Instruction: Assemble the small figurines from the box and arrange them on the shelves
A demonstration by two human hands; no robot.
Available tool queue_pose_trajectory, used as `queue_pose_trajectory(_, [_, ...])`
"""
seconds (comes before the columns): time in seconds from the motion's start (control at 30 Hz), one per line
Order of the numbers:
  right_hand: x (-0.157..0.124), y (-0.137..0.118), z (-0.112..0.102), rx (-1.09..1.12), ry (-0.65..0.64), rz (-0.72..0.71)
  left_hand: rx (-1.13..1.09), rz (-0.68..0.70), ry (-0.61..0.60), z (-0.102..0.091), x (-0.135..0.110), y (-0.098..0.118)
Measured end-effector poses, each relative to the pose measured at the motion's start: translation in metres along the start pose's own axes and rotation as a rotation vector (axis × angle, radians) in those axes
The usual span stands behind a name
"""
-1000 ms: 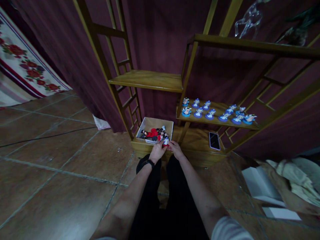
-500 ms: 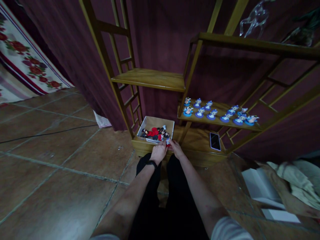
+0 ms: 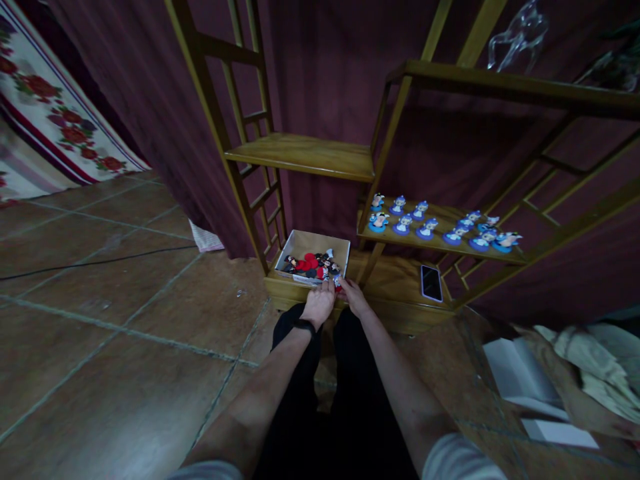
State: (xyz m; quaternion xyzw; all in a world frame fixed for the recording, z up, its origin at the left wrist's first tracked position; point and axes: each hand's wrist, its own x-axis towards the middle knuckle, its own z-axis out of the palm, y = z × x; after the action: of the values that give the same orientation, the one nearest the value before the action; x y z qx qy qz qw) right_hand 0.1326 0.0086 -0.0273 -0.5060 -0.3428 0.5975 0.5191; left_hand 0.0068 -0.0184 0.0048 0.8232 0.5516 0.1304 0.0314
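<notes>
Between my two hands, at the front edge of the box, is a small figurine (image 3: 337, 283) with a white and blue top and a red lower part. My right hand (image 3: 354, 297) is closed on its right side. My left hand (image 3: 320, 301), wearing a black wristband, has its fingers curled against the figurine's left side; the fingertips are partly hidden. Just beyond lies an open white cardboard box (image 3: 339, 246), holding several red and black figurines (image 3: 310, 263) in a heap. The box rests on the low wooden base of a shelf unit.
Several blue and white figurines (image 3: 427, 229) stand on the right-hand shelf (image 3: 440, 243). Below them lies a phone (image 3: 431, 283). A bare wooden shelf (image 3: 303, 155) juts out above the box. Clear animal-shaped ornament (image 3: 520, 40) stands top right; white boxes (image 3: 525, 377) lie on the floor.
The view has shifted slightly. Both hands stay at the figurine in front of the box, with hardly any visible movement.
</notes>
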Motion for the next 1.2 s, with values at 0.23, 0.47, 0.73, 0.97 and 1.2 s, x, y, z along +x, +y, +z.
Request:
queue_pose_trajectory(0.23, [0.0, 0.0, -0.003, 0.063, 0.02, 0.02, 0.186, 0.066, 0.052, 0.004, 0.0, 0.002])
queue_pose_trajectory(0.47, [-0.002, -0.002, -0.004, 0.16, 0.008, 0.025, 0.243, 0.088, 0.057, 0.002, -0.001, 0.003])
queue_pose_trajectory(0.73, [-0.001, -0.003, -0.005, 0.181, -0.027, 0.041, 0.212, 0.095, 0.029, -0.003, -0.001, 0.004])
queue_pose_trajectory(0.97, [-0.003, -0.003, -0.007, 0.183, -0.044, 0.041, 0.202, 0.102, 0.004, -0.009, -0.003, 0.006])
queue_pose_trajectory(1.2, [-0.006, -0.006, -0.004, 0.153, -0.041, 0.029, 0.164, 0.04, -0.053, -0.013, 0.0, 0.004])
